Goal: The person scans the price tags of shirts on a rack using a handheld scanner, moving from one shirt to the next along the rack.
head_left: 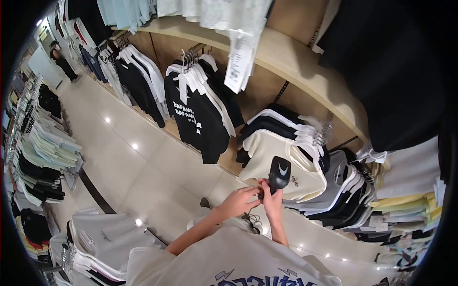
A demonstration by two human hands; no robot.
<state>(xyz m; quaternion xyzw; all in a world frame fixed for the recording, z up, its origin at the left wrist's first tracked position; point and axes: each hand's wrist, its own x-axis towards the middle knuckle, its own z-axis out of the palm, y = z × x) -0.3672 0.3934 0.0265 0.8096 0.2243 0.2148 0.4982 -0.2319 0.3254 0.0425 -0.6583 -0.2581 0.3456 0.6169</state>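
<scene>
Handheld scanner [280, 172] is in front of the cream shirt [267, 148], gripped by the right hand [273, 202]; no reading is evident yet. Left hand [237, 202] is half-curled below the shirt's left side; any hold cannot be confirmed.

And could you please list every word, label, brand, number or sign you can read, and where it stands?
"BA…", "BA…", "PA…": white lettering on the black top; the rest is unclear.
White hanging tags: too blurred to read.
Wearer's shirt: lettering cut off, unreadable.
Cream shirt: print too small.
Black scanner: pale curved mark, no readable words.
</scene>
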